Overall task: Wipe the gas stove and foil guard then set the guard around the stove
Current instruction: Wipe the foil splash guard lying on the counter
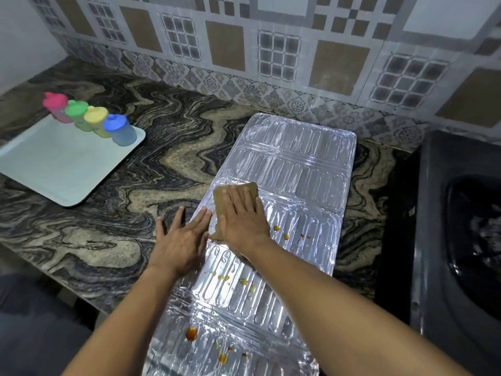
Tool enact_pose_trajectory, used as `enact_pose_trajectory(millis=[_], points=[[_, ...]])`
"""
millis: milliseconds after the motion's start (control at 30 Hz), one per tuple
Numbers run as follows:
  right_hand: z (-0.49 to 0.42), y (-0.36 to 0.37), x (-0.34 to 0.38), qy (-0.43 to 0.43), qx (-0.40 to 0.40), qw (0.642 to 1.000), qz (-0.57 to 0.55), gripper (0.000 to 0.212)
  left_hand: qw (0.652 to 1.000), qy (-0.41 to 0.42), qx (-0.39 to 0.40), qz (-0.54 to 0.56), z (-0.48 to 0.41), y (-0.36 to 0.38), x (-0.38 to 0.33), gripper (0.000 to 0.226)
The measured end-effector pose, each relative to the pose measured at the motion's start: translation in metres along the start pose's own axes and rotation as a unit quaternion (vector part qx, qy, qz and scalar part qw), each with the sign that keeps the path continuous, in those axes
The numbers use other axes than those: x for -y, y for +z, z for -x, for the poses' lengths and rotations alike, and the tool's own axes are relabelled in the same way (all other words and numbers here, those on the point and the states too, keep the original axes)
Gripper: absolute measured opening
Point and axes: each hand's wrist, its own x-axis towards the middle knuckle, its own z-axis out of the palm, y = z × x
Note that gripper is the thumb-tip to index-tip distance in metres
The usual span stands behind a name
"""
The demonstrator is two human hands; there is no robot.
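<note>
Bottles (95, 119) on tray (54, 169), left of guard (298, 164)

Four bottles (123, 132), one tray (62, 169), one foil guard (298, 164), one cloth (221, 195).

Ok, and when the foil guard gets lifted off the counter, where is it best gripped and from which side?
Pinch the foil guard at its long left edge, probably, coming from the counter side where the left hand rests. It lies flat, thin and creased into panels, so a second pinch on the opposite long edge should stop it folding.
</note>
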Motion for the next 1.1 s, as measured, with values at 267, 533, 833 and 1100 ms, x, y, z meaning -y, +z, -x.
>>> enact_pose_trajectory(millis=[267,533,833,1100], points=[[0.016,-0.002,-0.022,0.017,0.023,1.0,-0.002,0.063,1.0,-0.019,0.006,0.013,0.004,0.001,-0.005,0.055],[0.045,-0.012,-0.052,0.044,0.048,0.998,-0.002,0.062,0.999,-0.024,0.019,0.011,0.006,0.0,-0.007,0.056],[0.081,-0.03,-0.087,0.106,0.103,0.989,0.002,0.075,0.999,-0.03,0.031,0.001,0.007,-0.003,-0.009,0.056],[0.086,-0.036,-0.102,0.191,0.115,0.975,0.015,0.088,0.998,-0.043,0.039,0.002,0.009,-0.009,-0.016,0.056]])
